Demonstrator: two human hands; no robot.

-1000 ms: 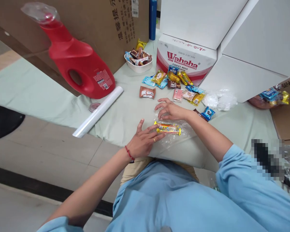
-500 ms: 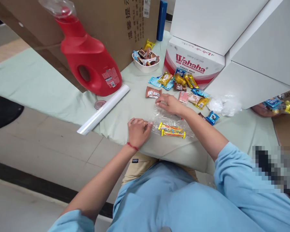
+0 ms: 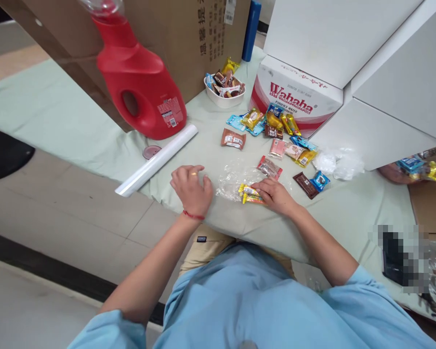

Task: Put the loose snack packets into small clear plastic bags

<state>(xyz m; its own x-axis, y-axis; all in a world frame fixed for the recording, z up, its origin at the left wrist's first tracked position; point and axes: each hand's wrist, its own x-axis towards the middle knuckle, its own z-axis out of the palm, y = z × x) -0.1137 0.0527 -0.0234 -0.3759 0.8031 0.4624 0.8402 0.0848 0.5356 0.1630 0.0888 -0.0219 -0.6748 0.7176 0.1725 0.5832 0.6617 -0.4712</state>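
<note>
My left hand (image 3: 192, 190) hovers over the cloth with its thumb apart from its fingers and nothing in it. My right hand (image 3: 276, 195) has its fingertips closed on yellow-and-orange candy sticks (image 3: 247, 193), covering their right ends. Under the sticks a clear plastic bag (image 3: 229, 183) lies crumpled on the cloth. Just beyond my right hand is a red-edged snack packet (image 3: 269, 167). Farther off lie a brown snack packet (image 3: 233, 139), a pink packet (image 3: 277, 148) and a dark brown packet (image 3: 305, 184) beside a blue one (image 3: 319, 181).
A white bowl (image 3: 223, 101) of snacks stands at the back, near a Wahaba-like printed carton (image 3: 294, 94). On the left are a red detergent bottle (image 3: 141, 82) and a white roll (image 3: 158, 160). Crumpled clear plastic (image 3: 343, 164) lies at right, and tall white boxes (image 3: 308, 34) rise behind.
My right hand has moved from the bag's far edge back to the candy sticks. My left hand has let go of the bag's left edge and shifted left.
</note>
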